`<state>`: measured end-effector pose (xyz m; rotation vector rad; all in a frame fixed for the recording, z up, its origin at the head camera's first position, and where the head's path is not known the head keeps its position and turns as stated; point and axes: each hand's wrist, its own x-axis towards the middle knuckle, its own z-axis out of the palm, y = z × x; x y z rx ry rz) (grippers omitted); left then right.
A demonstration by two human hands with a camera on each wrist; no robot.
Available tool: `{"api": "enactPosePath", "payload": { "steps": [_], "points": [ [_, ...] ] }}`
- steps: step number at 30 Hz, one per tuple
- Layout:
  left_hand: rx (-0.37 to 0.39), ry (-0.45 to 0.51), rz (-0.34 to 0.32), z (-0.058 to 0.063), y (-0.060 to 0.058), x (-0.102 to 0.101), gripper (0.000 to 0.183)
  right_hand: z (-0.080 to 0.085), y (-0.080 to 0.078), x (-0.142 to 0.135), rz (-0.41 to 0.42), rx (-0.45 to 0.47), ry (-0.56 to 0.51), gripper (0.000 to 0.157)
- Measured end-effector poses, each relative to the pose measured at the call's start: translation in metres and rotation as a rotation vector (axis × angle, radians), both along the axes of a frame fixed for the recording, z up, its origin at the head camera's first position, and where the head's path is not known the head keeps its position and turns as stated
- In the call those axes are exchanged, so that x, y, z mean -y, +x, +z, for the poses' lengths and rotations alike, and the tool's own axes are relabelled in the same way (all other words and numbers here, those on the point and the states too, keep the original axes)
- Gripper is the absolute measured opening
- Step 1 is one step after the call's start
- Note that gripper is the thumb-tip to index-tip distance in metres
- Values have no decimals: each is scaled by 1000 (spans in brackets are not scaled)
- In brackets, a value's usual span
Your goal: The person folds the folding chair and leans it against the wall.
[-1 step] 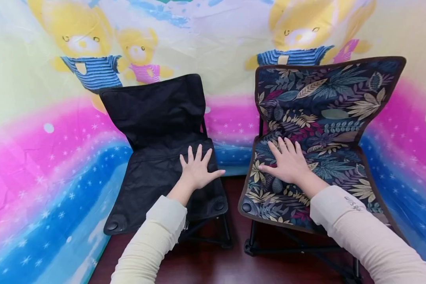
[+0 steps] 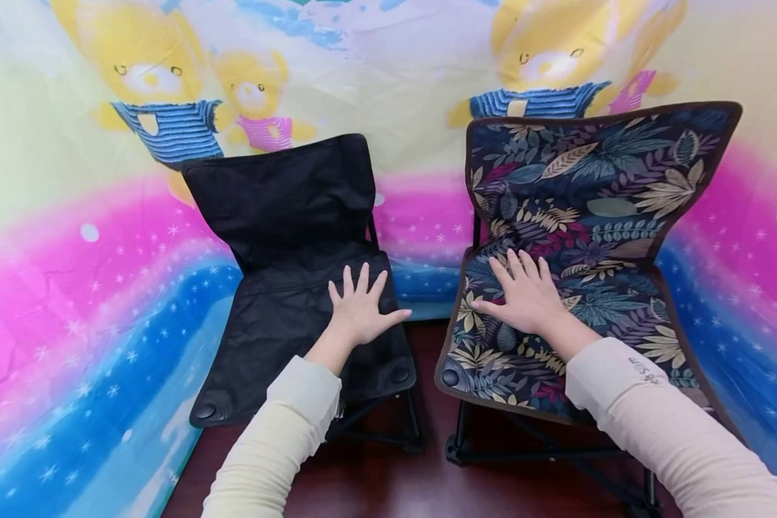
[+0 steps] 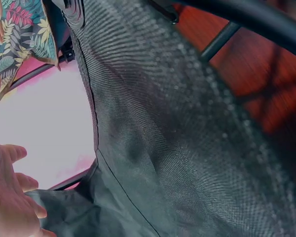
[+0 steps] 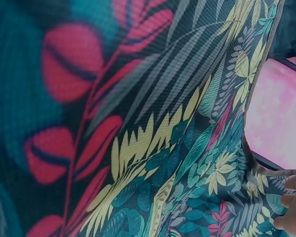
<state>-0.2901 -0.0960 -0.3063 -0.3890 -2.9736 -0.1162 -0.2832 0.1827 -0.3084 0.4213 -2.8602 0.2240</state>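
Two low folding chairs stand side by side in the head view. Over the seat of the black chair [image 2: 285, 208] my left hand [image 2: 359, 311] is spread, palm down, thumb pointing right. My right hand [image 2: 524, 295] has its fingers fanned out over the seat of the leaf-patterned chair [image 2: 596, 180]. Neither hand holds anything; whether the palms touch the cloth I cannot tell. In the left wrist view, black cloth [image 3: 153, 148] fills the middle and my left fingers show at the left edge. The right wrist view has the leaf-print cloth [image 4: 187, 148] close up, with my right fingertips at its right edge.
A cloth backdrop [image 2: 414, 144] printed with yellow bears hangs behind and around both chairs. Dark metal legs [image 2: 414, 424] carry the seats above a dark reddish, shiny surface [image 2: 388, 475]. A narrow gap separates the chairs.
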Motion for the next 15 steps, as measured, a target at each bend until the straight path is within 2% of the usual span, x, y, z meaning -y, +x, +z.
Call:
{"api": "enactPosePath", "payload": {
  "steps": [10, 15],
  "points": [
    [-11, 14, -1, -2, 6, 5, 86, 0, 4, 4, 6, 3, 7, 93],
    [-18, 32, -4, 0, 10, 6, 85, 2, 7, 4, 0, -5, 7, 93]
  ]
}}
